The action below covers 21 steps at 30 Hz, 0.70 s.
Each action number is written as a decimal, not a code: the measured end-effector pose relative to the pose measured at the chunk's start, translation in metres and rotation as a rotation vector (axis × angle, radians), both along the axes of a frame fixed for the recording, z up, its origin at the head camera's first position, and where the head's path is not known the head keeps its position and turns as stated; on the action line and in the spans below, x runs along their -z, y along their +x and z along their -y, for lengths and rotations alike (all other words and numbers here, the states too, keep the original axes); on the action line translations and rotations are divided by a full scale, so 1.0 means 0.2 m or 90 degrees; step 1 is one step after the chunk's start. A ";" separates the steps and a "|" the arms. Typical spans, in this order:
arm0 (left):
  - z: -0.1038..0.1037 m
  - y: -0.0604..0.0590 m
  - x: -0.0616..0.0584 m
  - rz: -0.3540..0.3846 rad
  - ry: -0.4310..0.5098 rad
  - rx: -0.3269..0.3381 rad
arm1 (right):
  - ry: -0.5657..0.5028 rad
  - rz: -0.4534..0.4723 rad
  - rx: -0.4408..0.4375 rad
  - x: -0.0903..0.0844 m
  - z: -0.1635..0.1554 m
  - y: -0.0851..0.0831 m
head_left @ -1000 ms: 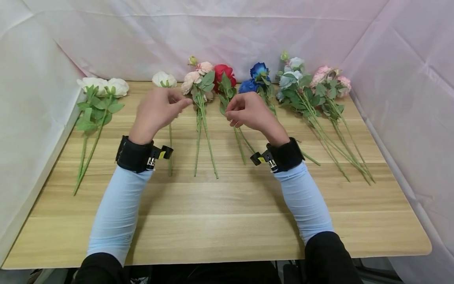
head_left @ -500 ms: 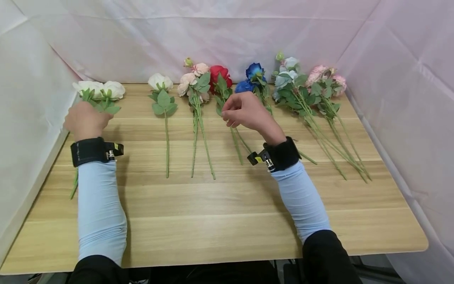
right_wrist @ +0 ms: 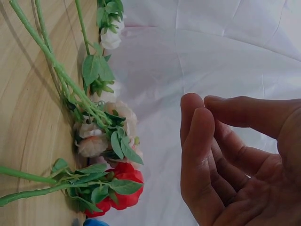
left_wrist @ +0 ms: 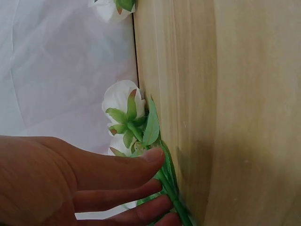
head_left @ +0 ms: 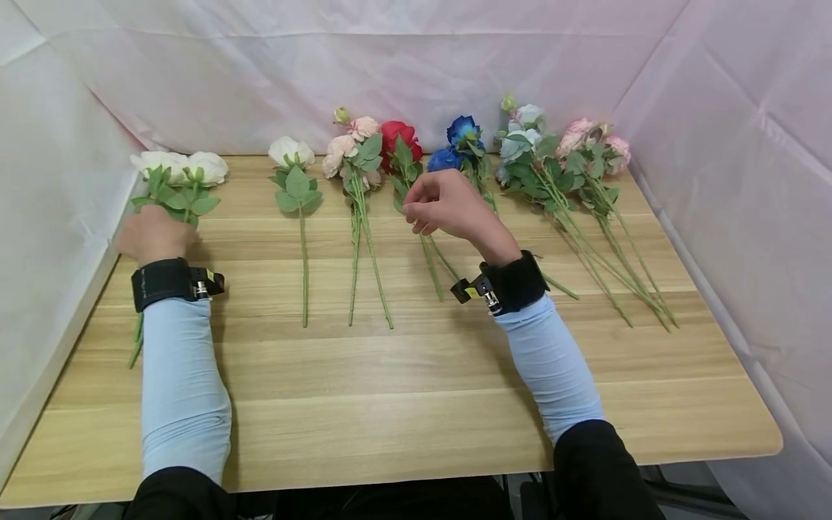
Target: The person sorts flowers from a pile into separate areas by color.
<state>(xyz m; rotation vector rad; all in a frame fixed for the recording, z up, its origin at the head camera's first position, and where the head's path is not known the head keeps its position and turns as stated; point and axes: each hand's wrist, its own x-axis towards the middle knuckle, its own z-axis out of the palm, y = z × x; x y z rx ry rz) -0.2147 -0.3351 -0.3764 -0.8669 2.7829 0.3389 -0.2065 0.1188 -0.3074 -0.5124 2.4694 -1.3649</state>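
Note:
My left hand [head_left: 154,235] rests at the table's left edge on the stems of a two-headed white flower sprig [head_left: 178,167]. In the left wrist view its fingers [left_wrist: 141,162] lie nearly straight against the green stem [left_wrist: 167,181], just below the white bloom [left_wrist: 123,101]. My right hand [head_left: 448,206] hovers over the stems of the red rose [head_left: 398,137], fingers loosely curled. The right wrist view shows this hand [right_wrist: 235,155] holding nothing, with the red rose [right_wrist: 117,190] lying on the table below it.
Flowers lie in a row across the back of the wooden table [head_left: 416,390]: a single white rose [head_left: 290,152], peach blooms [head_left: 351,144], blue roses [head_left: 458,141], pale blue blooms [head_left: 523,137] and pink blooms [head_left: 591,141]. White cloth walls [head_left: 747,180] enclose three sides.
My left hand swung from near the peach blooms to the white sprig at the far left, uncovering the single white rose. The right hand stayed almost still.

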 end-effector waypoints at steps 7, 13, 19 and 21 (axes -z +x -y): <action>0.02 -0.01 0.04 -0.022 0.000 -0.006 | -0.004 0.003 -0.006 0.01 0.00 0.00; 0.02 -0.02 0.07 -0.035 -0.008 -0.013 | -0.005 0.007 -0.004 0.01 0.00 0.00; 0.01 -0.02 0.07 -0.059 0.006 -0.006 | 0.001 0.010 -0.004 0.01 0.01 0.00; 0.00 -0.02 0.06 -0.071 0.010 -0.002 | 0.003 0.011 -0.003 0.01 0.01 0.00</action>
